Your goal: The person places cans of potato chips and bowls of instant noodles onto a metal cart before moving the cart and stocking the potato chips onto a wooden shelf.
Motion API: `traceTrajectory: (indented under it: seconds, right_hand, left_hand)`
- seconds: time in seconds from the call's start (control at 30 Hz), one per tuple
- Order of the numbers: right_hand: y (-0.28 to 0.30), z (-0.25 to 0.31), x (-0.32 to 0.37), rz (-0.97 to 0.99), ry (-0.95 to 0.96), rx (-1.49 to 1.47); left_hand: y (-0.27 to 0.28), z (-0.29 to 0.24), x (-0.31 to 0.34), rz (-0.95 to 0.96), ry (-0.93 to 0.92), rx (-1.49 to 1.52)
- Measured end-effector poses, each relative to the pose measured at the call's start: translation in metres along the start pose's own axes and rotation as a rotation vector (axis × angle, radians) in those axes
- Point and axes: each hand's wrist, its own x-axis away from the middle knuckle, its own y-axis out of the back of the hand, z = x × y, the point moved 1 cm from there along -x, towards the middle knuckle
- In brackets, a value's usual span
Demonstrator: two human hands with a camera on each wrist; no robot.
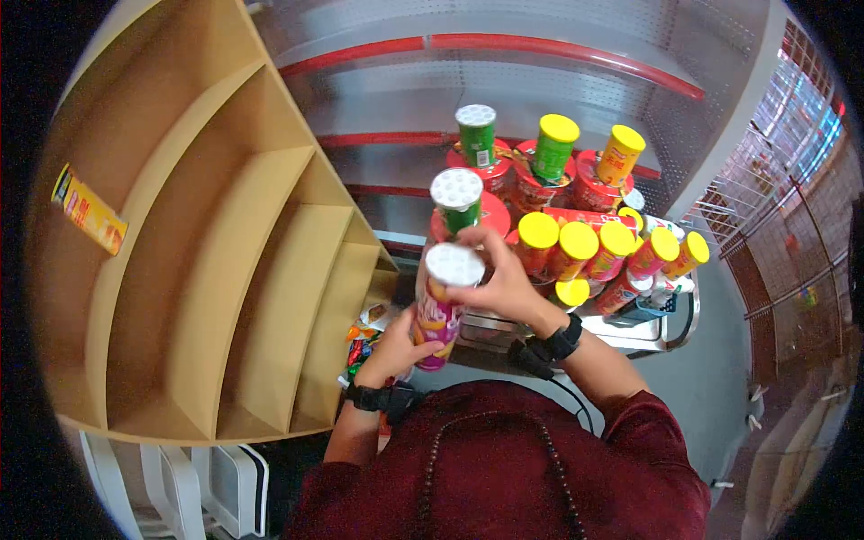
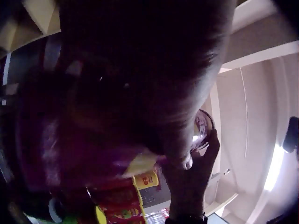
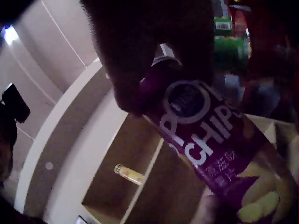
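A purple chips canister (image 1: 436, 315) with a white lid is held between both hands in front of the chest. My left hand (image 1: 393, 349) grips its lower body, the thumb across the front. My right hand (image 1: 504, 281) holds it near the lid, thumb and fingers on either side. The right wrist view has the canister's printed front (image 3: 210, 135) tilted, with the dark right hand (image 3: 145, 46) around its top. In the left wrist view the left hand (image 2: 163, 93) is dark and close, over the purple canister (image 2: 70, 154).
A wooden shelf unit (image 1: 270, 180) stands at left, with one yellow canister (image 1: 88, 209) lying on it. Several green, yellow-lidded and red containers crowd a metal cart (image 1: 621, 335) at right. Behind are grey shelves with red edges (image 1: 558, 47). Small colourful packets (image 1: 358, 349) lie beside the left wrist.
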Motion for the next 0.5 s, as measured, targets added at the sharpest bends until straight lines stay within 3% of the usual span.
traceTrajectory:
  seconds: [0.07,0.1,0.13,0.2,0.27,0.37,0.5]
  right_hand:
    - [-0.006,-0.006,-0.016,-0.093,0.007,-0.092]
    - [-0.01,-0.008,-0.022,-0.064,0.016,-0.099]
    - [-0.014,-0.01,-0.027,-0.038,0.027,-0.092]
    - [-0.032,-0.01,-0.031,-0.003,0.03,-0.292]
    - [-0.05,-0.011,-0.029,0.211,-0.074,-0.352]
    - [-0.079,-0.025,-0.023,0.259,-0.098,-0.434]
    - [-0.108,-0.032,-0.017,0.382,-0.193,-0.459]
  left_hand:
    - [0.004,-0.001,-0.003,-0.055,-0.004,0.173]
    - [0.007,-0.001,-0.003,-0.094,-0.019,0.347]
    - [0.01,0.001,-0.003,-0.114,-0.02,0.339]
    - [0.016,0.007,-0.004,-0.092,-0.089,0.573]
    - [0.025,0.006,-0.001,-0.098,-0.19,0.571]
    - [0.038,0.0,0.001,-0.229,-0.083,0.621]
    - [0.054,0.005,0.004,-0.348,-0.107,0.731]
